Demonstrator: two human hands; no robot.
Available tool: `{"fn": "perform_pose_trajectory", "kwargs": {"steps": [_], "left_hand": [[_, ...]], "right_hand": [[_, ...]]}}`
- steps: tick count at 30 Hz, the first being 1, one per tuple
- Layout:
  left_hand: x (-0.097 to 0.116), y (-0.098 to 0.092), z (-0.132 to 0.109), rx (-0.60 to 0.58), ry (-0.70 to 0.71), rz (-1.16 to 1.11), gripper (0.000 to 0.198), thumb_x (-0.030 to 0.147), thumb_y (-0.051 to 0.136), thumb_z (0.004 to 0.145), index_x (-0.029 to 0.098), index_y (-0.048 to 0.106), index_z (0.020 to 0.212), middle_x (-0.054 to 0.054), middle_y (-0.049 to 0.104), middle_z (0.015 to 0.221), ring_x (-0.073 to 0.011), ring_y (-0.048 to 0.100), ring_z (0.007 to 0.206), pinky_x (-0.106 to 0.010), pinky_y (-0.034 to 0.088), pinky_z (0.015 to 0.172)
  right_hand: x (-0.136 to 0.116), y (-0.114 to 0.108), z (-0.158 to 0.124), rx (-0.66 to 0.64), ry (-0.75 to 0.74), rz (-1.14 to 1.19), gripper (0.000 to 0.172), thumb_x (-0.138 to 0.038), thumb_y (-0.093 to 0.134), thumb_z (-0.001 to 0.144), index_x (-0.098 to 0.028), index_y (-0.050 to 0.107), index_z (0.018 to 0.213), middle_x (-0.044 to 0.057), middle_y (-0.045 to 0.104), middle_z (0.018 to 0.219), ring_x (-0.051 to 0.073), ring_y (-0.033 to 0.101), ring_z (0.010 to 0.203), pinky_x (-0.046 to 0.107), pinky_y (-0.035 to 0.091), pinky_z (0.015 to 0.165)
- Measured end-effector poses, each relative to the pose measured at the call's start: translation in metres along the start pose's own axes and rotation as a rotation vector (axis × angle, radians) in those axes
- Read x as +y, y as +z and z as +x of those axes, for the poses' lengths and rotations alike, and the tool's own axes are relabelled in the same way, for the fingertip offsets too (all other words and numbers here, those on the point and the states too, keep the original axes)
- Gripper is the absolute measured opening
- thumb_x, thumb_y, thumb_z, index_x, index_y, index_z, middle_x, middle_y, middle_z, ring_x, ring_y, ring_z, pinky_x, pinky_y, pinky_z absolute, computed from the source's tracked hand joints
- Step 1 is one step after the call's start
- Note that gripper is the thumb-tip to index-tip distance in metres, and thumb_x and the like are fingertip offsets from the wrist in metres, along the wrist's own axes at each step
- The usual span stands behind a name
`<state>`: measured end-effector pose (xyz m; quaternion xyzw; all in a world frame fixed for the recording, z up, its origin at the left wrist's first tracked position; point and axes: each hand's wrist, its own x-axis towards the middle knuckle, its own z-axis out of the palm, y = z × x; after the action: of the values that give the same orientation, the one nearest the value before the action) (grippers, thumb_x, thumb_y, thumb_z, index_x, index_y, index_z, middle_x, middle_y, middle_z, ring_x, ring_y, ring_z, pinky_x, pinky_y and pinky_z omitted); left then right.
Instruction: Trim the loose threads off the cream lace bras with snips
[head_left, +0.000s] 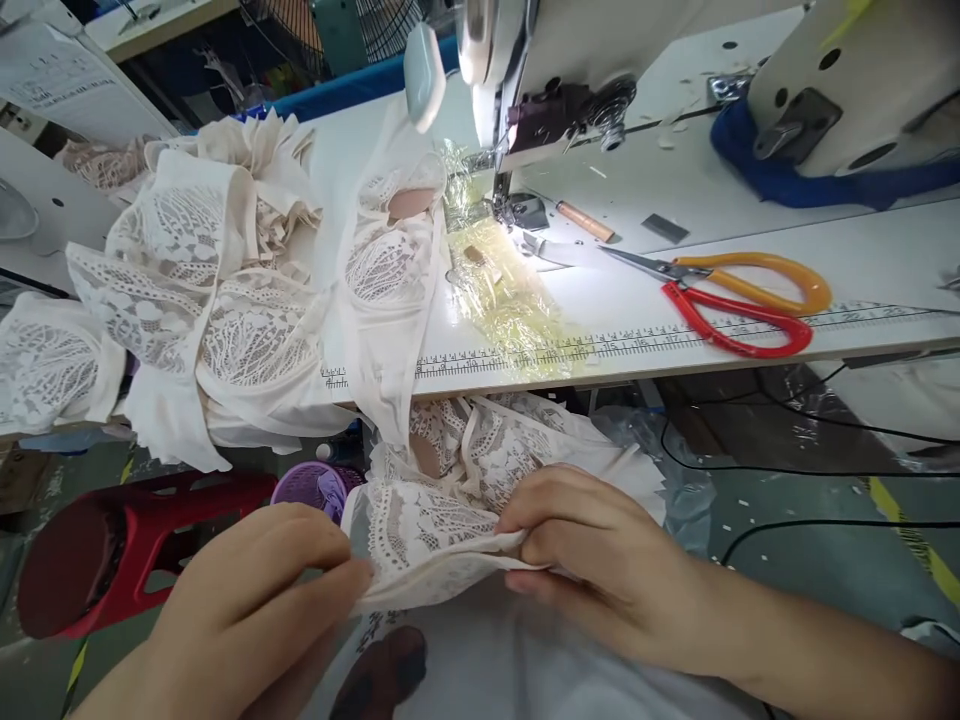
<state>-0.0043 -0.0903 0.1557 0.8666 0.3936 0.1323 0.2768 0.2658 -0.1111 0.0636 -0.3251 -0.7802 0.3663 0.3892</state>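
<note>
A cream lace bra piece [427, 530] is stretched between my two hands, below the front edge of the sewing table. My left hand [262, 590] pinches its left end with thumb and fingers together. On the right, my right hand [600, 560] grips the folded edge of the same piece. Behind my hands, more lace pieces [510, 450] hang below the tabletop. Another lace bra [390, 270] lies on the table and drapes over its edge, left of the sewing machine's needle area [502, 195].
Scissors with orange and red handles [750, 295] lie on the table [637, 345] at right. Yellowish clear film [510, 300] sits near the needle. Piled lace bras [195, 270] cover the left side. A red stool [142, 550] and purple basket [315, 485] stand below.
</note>
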Motion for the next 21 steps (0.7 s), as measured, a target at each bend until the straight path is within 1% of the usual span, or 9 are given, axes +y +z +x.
{"fn": "perform_pose_trajectory", "kwargs": {"steps": [3, 7, 9, 11, 13, 15, 16, 18, 21], "left_hand": [[0.003, -0.004, -0.001, -0.019, 0.095, 0.184, 0.038, 0.006, 0.051, 0.077, 0.026, 0.06, 0.108, -0.006, 0.062, 0.095, -0.0204, 0.06, 0.086, -0.027, 0.048, 0.075], [0.001, -0.008, -0.004, -0.055, 0.17, 0.224, 0.034, 0.006, 0.049, 0.08, 0.02, 0.057, 0.109, -0.007, 0.059, 0.098, -0.0181, 0.059, 0.087, -0.023, 0.049, 0.075], [-0.001, -0.008, -0.004, -0.036, 0.166, 0.219, 0.033, 0.004, 0.046, 0.082, 0.019, 0.057, 0.109, -0.008, 0.057, 0.1, -0.0167, 0.058, 0.089, -0.021, 0.049, 0.075], [-0.003, -0.008, -0.003, -0.023, 0.163, 0.209, 0.032, 0.004, 0.046, 0.083, 0.019, 0.058, 0.109, -0.008, 0.056, 0.101, -0.0158, 0.057, 0.092, -0.019, 0.048, 0.077], [-0.005, -0.007, -0.002, -0.018, 0.157, 0.186, 0.031, 0.005, 0.046, 0.084, 0.019, 0.058, 0.11, -0.007, 0.056, 0.101, -0.0147, 0.057, 0.092, -0.018, 0.048, 0.078], [-0.006, -0.006, 0.0, -0.014, 0.143, 0.16, 0.03, 0.006, 0.046, 0.085, 0.02, 0.058, 0.109, -0.006, 0.057, 0.1, -0.0136, 0.058, 0.091, -0.016, 0.048, 0.077], [-0.007, -0.005, 0.001, -0.01, 0.131, 0.147, 0.029, 0.007, 0.046, 0.085, 0.021, 0.058, 0.108, -0.005, 0.057, 0.1, -0.0131, 0.058, 0.09, -0.016, 0.048, 0.077], [-0.007, -0.005, 0.005, -0.016, 0.095, 0.118, 0.025, 0.009, 0.047, 0.086, 0.022, 0.059, 0.104, -0.004, 0.059, 0.097, -0.012, 0.06, 0.086, -0.015, 0.048, 0.074], [-0.008, -0.005, 0.012, -0.059, 0.049, 0.032, 0.02, 0.01, 0.049, 0.085, 0.023, 0.06, 0.096, -0.002, 0.06, 0.089, -0.0101, 0.061, 0.076, -0.013, 0.049, 0.064]], "right_hand": [[-0.006, -0.003, 0.0, 0.057, 0.016, 0.046, 0.011, -0.011, 0.058, 0.083, -0.019, 0.054, 0.076, 0.006, 0.065, 0.082, 0.017, 0.058, 0.076, 0.032, 0.049, 0.069], [-0.012, -0.006, -0.001, 0.084, 0.023, 0.054, 0.014, -0.014, 0.054, 0.086, -0.02, 0.052, 0.073, 0.005, 0.065, 0.076, 0.016, 0.059, 0.069, 0.029, 0.048, 0.063], [-0.013, -0.006, -0.003, 0.089, 0.021, 0.055, 0.015, -0.015, 0.054, 0.086, -0.02, 0.051, 0.072, 0.005, 0.065, 0.075, 0.015, 0.059, 0.068, 0.028, 0.048, 0.061], [-0.014, -0.005, -0.004, 0.101, 0.05, 0.047, 0.012, -0.016, 0.055, 0.085, -0.02, 0.051, 0.074, 0.004, 0.064, 0.074, 0.015, 0.059, 0.066, 0.026, 0.048, 0.06], [-0.014, -0.006, -0.006, 0.102, 0.096, 0.03, 0.005, -0.018, 0.057, 0.084, -0.02, 0.053, 0.085, 0.003, 0.065, 0.075, 0.015, 0.059, 0.066, 0.026, 0.048, 0.06], [-0.013, -0.007, -0.006, 0.08, 0.093, 0.02, 0.019, -0.018, 0.057, 0.084, -0.019, 0.054, 0.103, 0.004, 0.066, 0.08, 0.016, 0.061, 0.071, 0.026, 0.05, 0.064], [-0.013, -0.007, -0.005, 0.054, 0.07, 0.024, 0.024, -0.016, 0.056, 0.084, -0.019, 0.055, 0.108, 0.005, 0.067, 0.082, 0.016, 0.062, 0.073, 0.027, 0.05, 0.066], [-0.012, -0.009, -0.002, 0.018, 0.015, 0.047, 0.024, -0.013, 0.056, 0.084, -0.017, 0.059, 0.107, 0.007, 0.068, 0.084, 0.017, 0.062, 0.076, 0.027, 0.051, 0.066], [-0.011, -0.009, 0.002, 0.019, -0.003, 0.071, 0.018, -0.008, 0.055, 0.081, -0.016, 0.064, 0.094, 0.008, 0.067, 0.08, 0.017, 0.061, 0.074, 0.027, 0.051, 0.066]]}}
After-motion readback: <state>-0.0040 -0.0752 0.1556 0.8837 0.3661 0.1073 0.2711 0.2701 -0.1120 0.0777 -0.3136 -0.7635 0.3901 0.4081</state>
